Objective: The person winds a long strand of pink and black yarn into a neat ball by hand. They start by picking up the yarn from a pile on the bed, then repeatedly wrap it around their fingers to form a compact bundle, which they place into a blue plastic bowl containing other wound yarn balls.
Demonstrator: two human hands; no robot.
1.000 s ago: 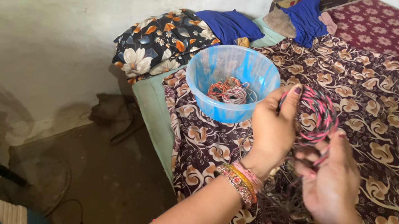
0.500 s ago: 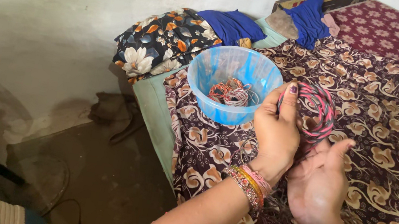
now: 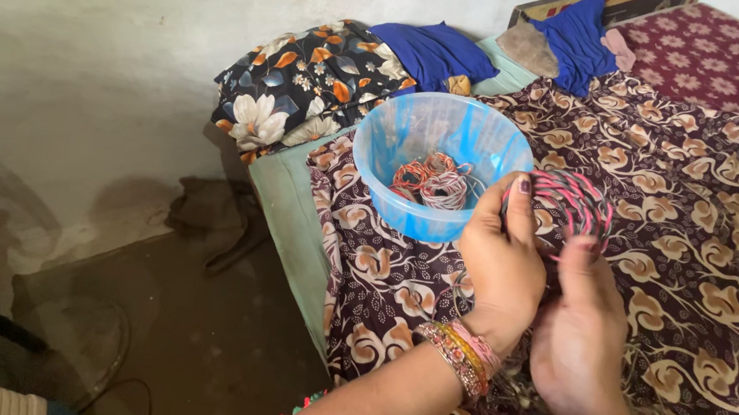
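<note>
Head view, left hand [image 3: 502, 265] and right hand [image 3: 580, 338] fingers grasping pink bangle stack [image 3: 572, 203] (beside blue bowl [image 3: 401, 138]).

Open patterned bed [image 3: 726, 227] lies to the right of the hands, free to cross. The blue bowl [image 3: 442, 165] stands just ahead-left, touching distance blocked; pillows [image 3: 309, 87] crowd behind it, wall [image 3: 121, 16] beyond.

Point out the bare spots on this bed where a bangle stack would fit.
Free: the brown floral bedspread right of both hands, and the strip between the translucent blue plastic bowl and the blue folded cloth. Crowded: around the left hand and right hand holding the pink bangle stack beside the bowl.
</note>
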